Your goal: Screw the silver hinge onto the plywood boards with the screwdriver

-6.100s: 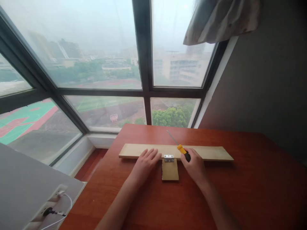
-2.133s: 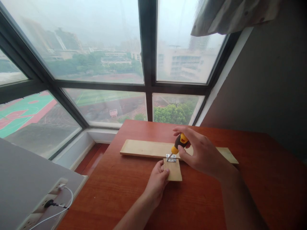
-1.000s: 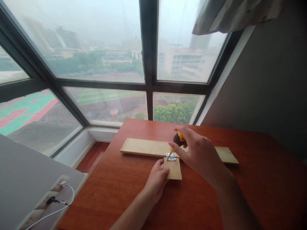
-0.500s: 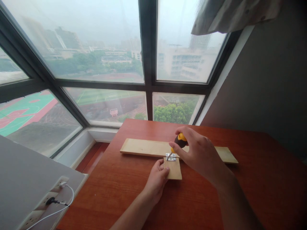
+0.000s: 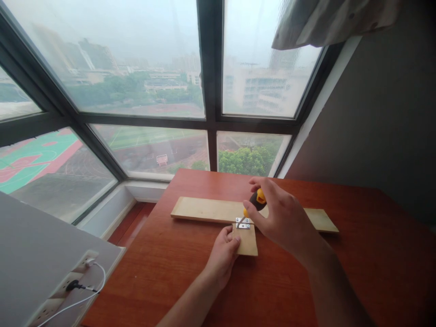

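My right hand (image 5: 281,213) grips a screwdriver (image 5: 258,200) with a black and yellow handle, held at a slant. Its tip meets the left part of a small metal hinge (image 5: 243,223), where screw heads show. The hinge spans the joint between a long pale wooden board (image 5: 204,209) and a short wooden piece (image 5: 248,243). With thumb on top and fingers at its left edge, my left hand (image 5: 225,250) holds the short piece. My right hand and forearm hide part of the long board.
Everything lies on a reddish-brown wooden table (image 5: 163,272). Large windows (image 5: 143,59) rise behind it. At lower left, a low wall carries sockets (image 5: 70,284) with a white cable (image 5: 102,277) plugged in. A curtain (image 5: 327,22) hangs at upper right.
The screwdriver handle has tilted slightly to the right, and the fingers of my right hand have shifted around it. My left hand and the boards stay almost where they were.
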Demonstrator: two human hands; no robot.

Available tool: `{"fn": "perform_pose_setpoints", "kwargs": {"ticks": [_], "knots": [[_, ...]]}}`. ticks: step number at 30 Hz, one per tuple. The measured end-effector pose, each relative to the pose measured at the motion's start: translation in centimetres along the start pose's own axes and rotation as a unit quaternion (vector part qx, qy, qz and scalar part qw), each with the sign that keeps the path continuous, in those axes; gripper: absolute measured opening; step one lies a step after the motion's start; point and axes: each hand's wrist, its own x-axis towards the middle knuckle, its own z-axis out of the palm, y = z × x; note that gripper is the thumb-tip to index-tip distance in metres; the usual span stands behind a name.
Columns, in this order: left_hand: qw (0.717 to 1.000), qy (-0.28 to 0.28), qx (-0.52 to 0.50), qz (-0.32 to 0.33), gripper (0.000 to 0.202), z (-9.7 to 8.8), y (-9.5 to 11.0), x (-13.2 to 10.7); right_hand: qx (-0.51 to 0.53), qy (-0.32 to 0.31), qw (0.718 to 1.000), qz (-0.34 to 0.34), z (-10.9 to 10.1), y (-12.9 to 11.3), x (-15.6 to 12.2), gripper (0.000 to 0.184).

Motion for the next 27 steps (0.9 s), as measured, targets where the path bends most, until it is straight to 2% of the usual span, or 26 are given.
{"fn": "perform_pose_setpoints", "kwargs": {"ticks": [4, 7, 13, 19, 22, 27], "knots": [[1.0, 0.001, 0.007, 0.006, 0.045, -0.12, -0.1, 0.15, -0.065, 0.021, 0.997, 0.037, 0.33, 0.4, 0.25, 0.034], [1.0, -0.001, 0.006, 0.012, 0.048, -0.15, -0.16, 0.17, -0.04, 0.019, 0.999, 0.028, 0.35, 0.66, 0.31, 0.03], [1.0, -0.007, 0.005, 0.019, 0.05, -0.12, -0.23, 0.17, -0.005, 0.011, 1.0, -0.008, 0.05, 0.5, 0.01, 0.038], [1.0, 0.001, 0.013, 0.012, 0.05, -0.17, -0.24, 0.24, -0.066, 0.011, 0.997, 0.032, 0.18, 0.22, 0.11, 0.031], [1.0, -0.002, 0.013, 0.014, 0.05, -0.17, -0.23, 0.21, -0.04, 0.007, 0.999, 0.021, 0.06, 0.14, 0.06, 0.027], [1.0, -0.005, 0.01, 0.018, 0.051, -0.14, -0.26, 0.25, -0.021, -0.014, 1.0, 0.005, -0.48, -0.15, -0.28, 0.038]]}}
